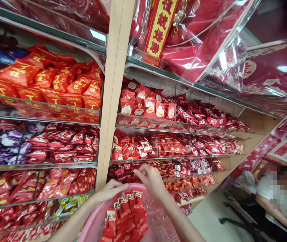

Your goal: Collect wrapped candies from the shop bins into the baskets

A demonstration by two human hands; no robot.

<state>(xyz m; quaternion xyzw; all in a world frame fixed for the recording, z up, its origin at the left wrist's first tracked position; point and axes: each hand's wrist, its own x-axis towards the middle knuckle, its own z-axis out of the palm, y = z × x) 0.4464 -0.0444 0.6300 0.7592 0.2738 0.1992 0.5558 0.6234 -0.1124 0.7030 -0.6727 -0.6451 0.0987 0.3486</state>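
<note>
A pink plastic basket (93,218) with a perforated side is at the bottom centre. My left hand (113,190) is closed on its rim at the far left side. Several red snack packets (127,218) with white tops and black characters lie inside the basket. My right hand (150,179) is above the basket's far rim, in front of the lower shelves. Its fingers are curled, with the thumb pointing left; whatever they may hold is hidden. Beyond this hand, small dark red packets (119,171) fill a shelf compartment.
Wooden shelving with an upright post (110,94) holds rows of wrapped sweets behind clear fronts. Large orange-red bags (45,77) are on the left. Plastic-wrapped red goods (193,43) overhang at upper right. A seated person (279,201) and a black chair base (239,218) are at right.
</note>
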